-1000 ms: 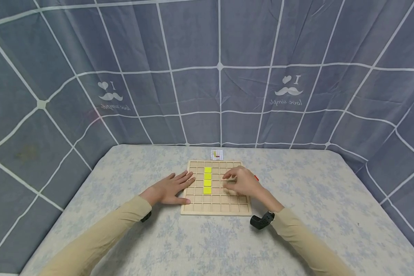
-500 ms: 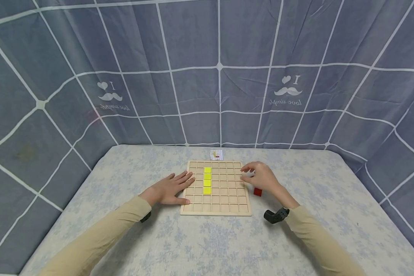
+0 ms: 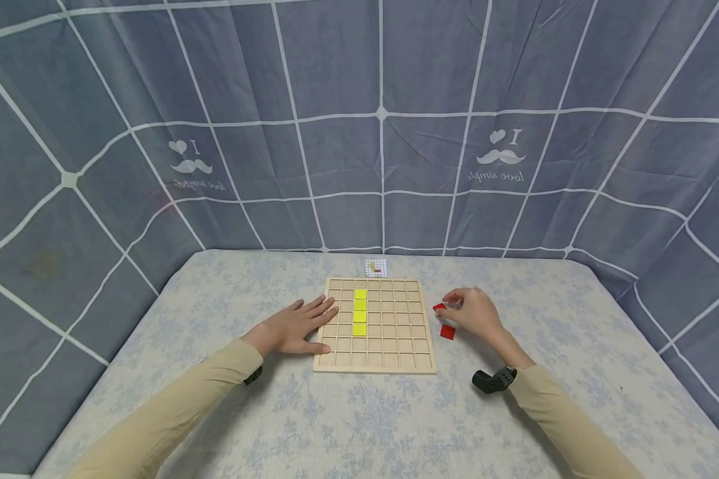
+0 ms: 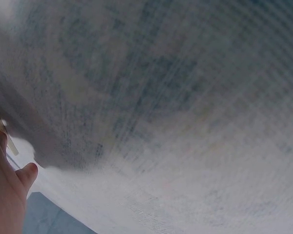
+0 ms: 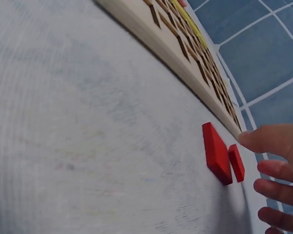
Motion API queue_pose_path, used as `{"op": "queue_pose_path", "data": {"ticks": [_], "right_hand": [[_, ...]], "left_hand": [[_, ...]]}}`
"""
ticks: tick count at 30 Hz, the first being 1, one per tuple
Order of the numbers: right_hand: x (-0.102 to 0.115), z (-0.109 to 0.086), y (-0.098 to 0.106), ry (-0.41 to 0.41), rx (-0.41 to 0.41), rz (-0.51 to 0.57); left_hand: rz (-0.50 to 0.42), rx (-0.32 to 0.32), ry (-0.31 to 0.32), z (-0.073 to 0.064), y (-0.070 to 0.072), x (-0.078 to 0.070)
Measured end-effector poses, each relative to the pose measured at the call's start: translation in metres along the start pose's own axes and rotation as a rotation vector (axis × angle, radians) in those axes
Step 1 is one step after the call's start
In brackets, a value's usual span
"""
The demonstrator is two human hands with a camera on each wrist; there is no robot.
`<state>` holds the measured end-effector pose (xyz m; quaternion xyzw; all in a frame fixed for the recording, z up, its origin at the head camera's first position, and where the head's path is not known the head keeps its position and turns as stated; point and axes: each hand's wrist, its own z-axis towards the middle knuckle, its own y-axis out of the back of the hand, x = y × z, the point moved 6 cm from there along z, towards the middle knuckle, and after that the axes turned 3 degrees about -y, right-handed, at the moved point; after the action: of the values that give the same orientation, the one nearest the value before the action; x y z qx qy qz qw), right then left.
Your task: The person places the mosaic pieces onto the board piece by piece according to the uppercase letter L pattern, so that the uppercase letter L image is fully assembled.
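My left hand [image 3: 299, 326] lies flat with spread fingers on the left edge of a wooden grid board [image 3: 401, 362]. Its thumb and part of the palm show at the edge of the left wrist view. A column of yellow square tiles [image 3: 360, 317] sits in the board's cells. Off the board's right side, my right hand [image 3: 476, 313] hovers with thumb and fingers apart over a red tile [image 3: 439, 307], which the thumb partly overlaps in the head view. A second red tile [image 3: 447, 332] lies nearer to me. In the right wrist view both tiles rest on the cloth beside the fingers.
A small printed card [image 3: 376, 268] with a grid pattern lies just behind the board. The patterned tablecloth [image 3: 359, 419] covers the table. A blue checked curtain [image 3: 335, 159] hangs behind it and at both sides.
My right hand has moved right, from over the board to the red tiles beside it, uncovering them. The left hand and the yellow tiles have stayed in place.
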<state>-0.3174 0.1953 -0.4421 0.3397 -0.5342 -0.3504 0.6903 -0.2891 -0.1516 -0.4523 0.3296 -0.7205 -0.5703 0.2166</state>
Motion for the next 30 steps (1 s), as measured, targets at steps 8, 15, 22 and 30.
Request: {"op": "queue_pose_path", "data": {"ticks": [8, 15, 22, 30], "right_hand": [[-0.009, -0.004, -0.003, -0.069, 0.021, -0.035], [-0.008, -0.003, -0.001, -0.052, 0.032, -0.048], [-0.013, -0.003, 0.000, -0.064, 0.062, -0.037], [-0.017, -0.004, 0.003, -0.036, 0.063, -0.044]], "left_hand": [[0.002, -0.007, -0.005, 0.000, 0.000, 0.000], [0.001, 0.006, -0.002, 0.000, -0.001, 0.000], [-0.005, 0.008, -0.003, -0.002, -0.001, 0.000], [-0.001, -0.003, -0.003, -0.002, 0.000, -0.001]]}}
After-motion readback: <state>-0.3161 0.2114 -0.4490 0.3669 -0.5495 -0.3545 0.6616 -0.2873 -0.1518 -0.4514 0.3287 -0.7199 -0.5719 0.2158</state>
